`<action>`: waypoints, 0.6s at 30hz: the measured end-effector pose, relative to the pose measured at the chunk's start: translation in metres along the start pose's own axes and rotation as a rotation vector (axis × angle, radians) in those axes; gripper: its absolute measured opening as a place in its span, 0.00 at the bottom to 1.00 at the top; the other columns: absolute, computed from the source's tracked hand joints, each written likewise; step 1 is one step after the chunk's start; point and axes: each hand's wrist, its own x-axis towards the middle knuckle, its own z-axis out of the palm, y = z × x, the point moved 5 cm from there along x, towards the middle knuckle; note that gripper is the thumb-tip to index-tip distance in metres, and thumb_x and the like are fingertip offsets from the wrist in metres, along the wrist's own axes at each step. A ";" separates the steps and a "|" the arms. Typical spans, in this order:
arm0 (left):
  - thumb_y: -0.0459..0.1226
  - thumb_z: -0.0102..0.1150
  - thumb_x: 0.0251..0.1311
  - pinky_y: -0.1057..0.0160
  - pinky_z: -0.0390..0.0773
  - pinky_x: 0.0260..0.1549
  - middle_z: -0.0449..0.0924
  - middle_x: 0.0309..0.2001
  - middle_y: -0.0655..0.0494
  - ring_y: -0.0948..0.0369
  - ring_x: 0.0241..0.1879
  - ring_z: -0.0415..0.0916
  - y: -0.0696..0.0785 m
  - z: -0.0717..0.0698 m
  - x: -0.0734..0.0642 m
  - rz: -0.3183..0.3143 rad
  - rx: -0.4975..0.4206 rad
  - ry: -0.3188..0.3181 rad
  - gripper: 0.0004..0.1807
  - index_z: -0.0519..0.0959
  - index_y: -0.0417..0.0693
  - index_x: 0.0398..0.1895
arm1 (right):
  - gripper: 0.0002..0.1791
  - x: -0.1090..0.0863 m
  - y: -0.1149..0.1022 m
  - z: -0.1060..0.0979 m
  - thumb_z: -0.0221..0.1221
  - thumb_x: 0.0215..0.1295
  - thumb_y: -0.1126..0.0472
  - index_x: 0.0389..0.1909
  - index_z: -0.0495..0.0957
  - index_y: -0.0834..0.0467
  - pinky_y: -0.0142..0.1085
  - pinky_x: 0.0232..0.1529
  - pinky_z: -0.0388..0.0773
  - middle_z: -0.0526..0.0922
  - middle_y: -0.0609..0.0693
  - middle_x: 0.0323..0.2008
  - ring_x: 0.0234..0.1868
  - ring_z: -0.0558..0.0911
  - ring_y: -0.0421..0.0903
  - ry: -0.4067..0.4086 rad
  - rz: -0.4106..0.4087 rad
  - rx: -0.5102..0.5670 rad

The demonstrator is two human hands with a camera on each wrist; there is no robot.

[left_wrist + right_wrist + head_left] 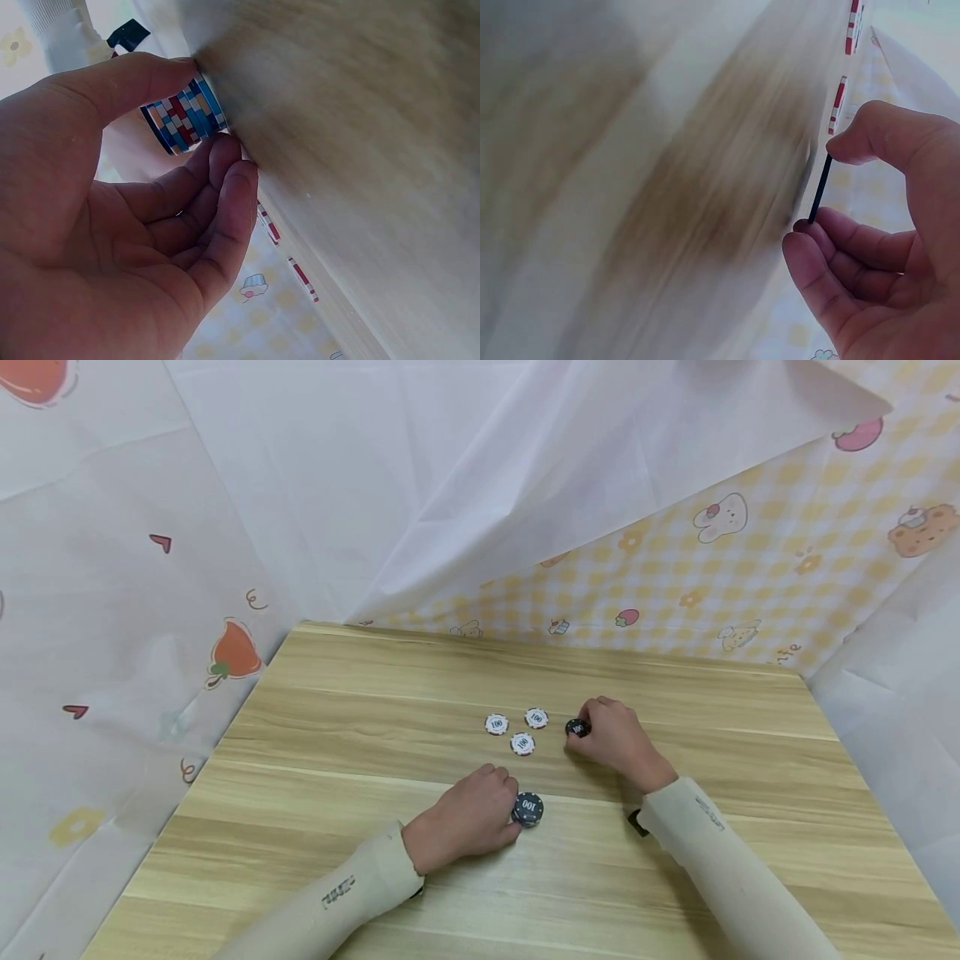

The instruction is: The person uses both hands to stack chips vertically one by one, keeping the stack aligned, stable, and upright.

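In the head view my left hand (471, 810) holds the side of a short stack of poker chips (529, 808), a dark one marked 100 on top. The left wrist view shows the stack's striped edges (184, 116) in blue, white and red, between thumb and curled fingers. My right hand (617, 737) pinches a single black poker chip (577, 727) by its rim. Edge-on in the right wrist view, that black chip (820, 187) spans thumb and fingertips, close to the tabletop. Left of it lie three white poker chips (522, 743), flat and apart, each marked 100.
The wood-grain table (360, 693) reaches back to a yellow checked cloth (660, 577) with cartoon prints. White sheeting (420, 468) hangs over the back, and a printed sheet (112, 610) covers the left side. Another pale sheet (900, 677) hangs at the right.
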 end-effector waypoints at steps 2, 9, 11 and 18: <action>0.47 0.73 0.67 0.61 0.81 0.43 0.84 0.37 0.50 0.57 0.36 0.78 0.000 -0.001 0.000 0.001 -0.001 0.000 0.19 0.86 0.36 0.41 | 0.20 -0.002 -0.001 -0.001 0.72 0.61 0.56 0.44 0.85 0.69 0.49 0.43 0.83 0.83 0.57 0.38 0.37 0.81 0.52 0.006 -0.006 0.008; 0.47 0.73 0.67 0.61 0.81 0.43 0.84 0.38 0.50 0.57 0.36 0.77 0.000 0.000 0.000 0.001 0.001 0.002 0.20 0.86 0.36 0.42 | 0.18 -0.011 -0.008 -0.005 0.73 0.62 0.58 0.43 0.86 0.69 0.48 0.41 0.84 0.85 0.57 0.38 0.36 0.82 0.52 0.042 -0.053 0.013; 0.47 0.73 0.67 0.61 0.81 0.42 0.84 0.37 0.50 0.57 0.36 0.77 0.000 0.000 0.000 -0.001 0.000 0.002 0.20 0.86 0.36 0.41 | 0.18 -0.014 -0.010 -0.005 0.73 0.62 0.57 0.44 0.86 0.69 0.48 0.41 0.84 0.84 0.57 0.39 0.35 0.82 0.51 0.046 -0.064 0.008; 0.48 0.73 0.67 0.61 0.81 0.43 0.84 0.37 0.50 0.58 0.37 0.77 0.000 0.000 0.000 -0.007 -0.004 -0.004 0.21 0.86 0.36 0.43 | 0.19 -0.022 -0.018 -0.006 0.74 0.62 0.56 0.44 0.86 0.68 0.47 0.41 0.84 0.84 0.56 0.40 0.36 0.82 0.50 0.052 -0.086 0.000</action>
